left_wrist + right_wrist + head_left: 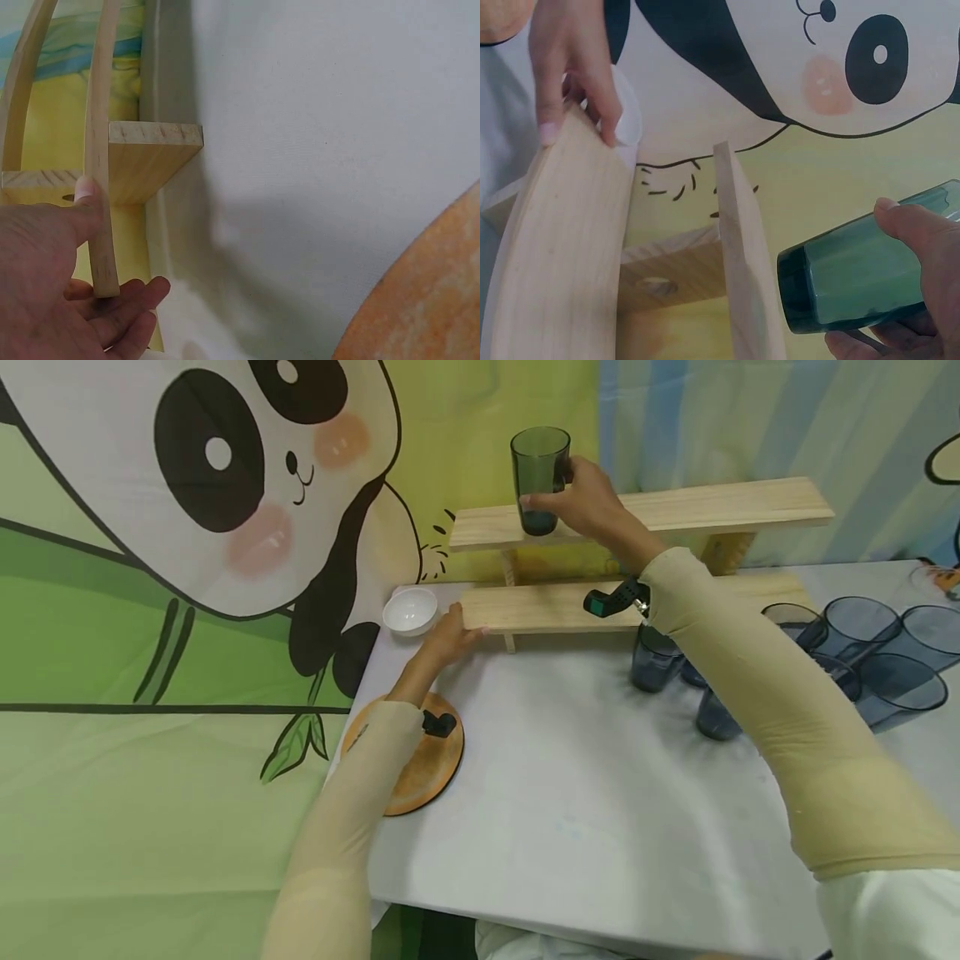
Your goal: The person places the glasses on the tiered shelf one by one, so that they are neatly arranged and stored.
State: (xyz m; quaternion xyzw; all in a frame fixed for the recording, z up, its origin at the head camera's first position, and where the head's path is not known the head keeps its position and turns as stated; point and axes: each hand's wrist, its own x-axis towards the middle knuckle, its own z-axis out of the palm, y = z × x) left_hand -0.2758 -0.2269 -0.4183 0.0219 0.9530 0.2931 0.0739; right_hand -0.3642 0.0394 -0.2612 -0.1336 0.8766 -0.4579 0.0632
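Note:
In the head view, my right hand (588, 502) holds a tinted glass cup (542, 464) upright at the left end of the upper board of a wooden shelf (727, 508). The right wrist view has the fingers and thumb round the cup (862, 270), its base apart from the upper board (742, 247). My left hand (448, 639) grips the left end of the lower board (555, 608). Seen from the left wrist, the thumb lies on one face of that board (99, 142) and the fingers are under the other.
A white bowl (410, 612) stands beside the left hand. Under the left forearm lies a round orange-brown board (427, 777). Several tinted glasses (900, 681) stand at the right of the white table (570, 827), with others (654, 660) in front of the shelf, partly behind the right arm.

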